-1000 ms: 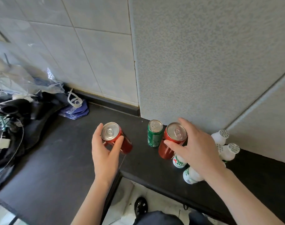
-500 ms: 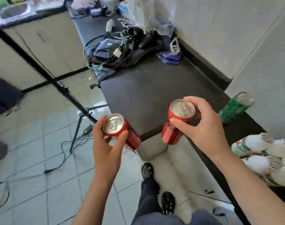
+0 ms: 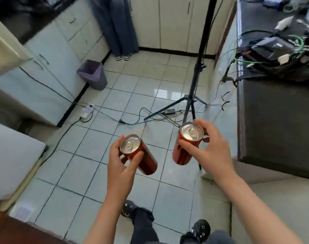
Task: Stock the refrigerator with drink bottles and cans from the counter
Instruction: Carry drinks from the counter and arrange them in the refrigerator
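My left hand (image 3: 121,166) grips a red drink can (image 3: 146,164) near its silver top, the can tilted with its bottom toward the right. My right hand (image 3: 212,152) grips a second red can (image 3: 181,155) around its upper rim, held nearly upright. Both cans hang over the tiled floor, well left of the dark counter (image 3: 273,124). A pale appliance edge (image 3: 7,48) shows at the upper left; whether it is the refrigerator I cannot tell. The green can and white bottles are out of view.
A black tripod (image 3: 192,95) stands just beyond my right hand, with cables and a power strip (image 3: 86,111) on the floor. A purple bin (image 3: 93,74) sits by the left cabinets. Another person's legs (image 3: 118,29) stand at the back. Cables and gear (image 3: 277,51) pile on the counter.
The view has swung left, away from the counter and into the room. Both hands carried their red cans off the counter and now hold them over the floor.
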The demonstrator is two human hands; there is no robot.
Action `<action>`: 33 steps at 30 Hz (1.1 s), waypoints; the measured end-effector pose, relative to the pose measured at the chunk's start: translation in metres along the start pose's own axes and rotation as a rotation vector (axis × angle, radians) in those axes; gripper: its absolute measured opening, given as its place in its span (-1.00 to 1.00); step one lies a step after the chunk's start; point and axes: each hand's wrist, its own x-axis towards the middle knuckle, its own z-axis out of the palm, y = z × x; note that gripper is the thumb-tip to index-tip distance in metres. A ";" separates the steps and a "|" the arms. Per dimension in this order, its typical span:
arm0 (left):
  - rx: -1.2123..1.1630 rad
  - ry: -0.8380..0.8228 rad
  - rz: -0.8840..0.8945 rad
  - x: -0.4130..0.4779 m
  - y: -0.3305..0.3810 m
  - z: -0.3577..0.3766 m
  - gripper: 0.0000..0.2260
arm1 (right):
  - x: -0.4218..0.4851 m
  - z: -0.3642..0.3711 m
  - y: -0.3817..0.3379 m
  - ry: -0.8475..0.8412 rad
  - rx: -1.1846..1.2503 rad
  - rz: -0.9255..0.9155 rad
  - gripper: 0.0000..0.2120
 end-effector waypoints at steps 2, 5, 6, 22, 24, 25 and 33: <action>-0.024 0.057 -0.024 0.012 -0.011 -0.043 -0.53 | 0.006 0.046 -0.023 -0.067 -0.004 -0.038 -0.45; -0.044 0.120 -0.049 0.030 -0.031 -0.116 -0.53 | 0.011 0.117 -0.061 -0.135 -0.002 -0.093 -0.47; -0.046 0.136 -0.058 0.034 -0.036 -0.140 -0.53 | 0.011 0.140 -0.074 -0.156 0.002 -0.104 -0.47; -0.167 0.742 -0.072 0.022 -0.084 -0.458 -0.58 | -0.004 0.459 -0.287 -0.681 0.052 -0.464 -0.46; -0.189 0.842 -0.088 0.012 -0.095 -0.489 -0.50 | -0.015 0.501 -0.308 -0.755 0.047 -0.518 -0.47; -0.200 0.885 -0.099 0.007 -0.101 -0.504 -0.47 | -0.019 0.522 -0.318 -0.796 0.055 -0.540 -0.47; -0.147 1.075 -0.163 0.026 -0.142 -0.644 -0.56 | -0.044 0.702 -0.405 -1.040 0.129 -0.628 -0.47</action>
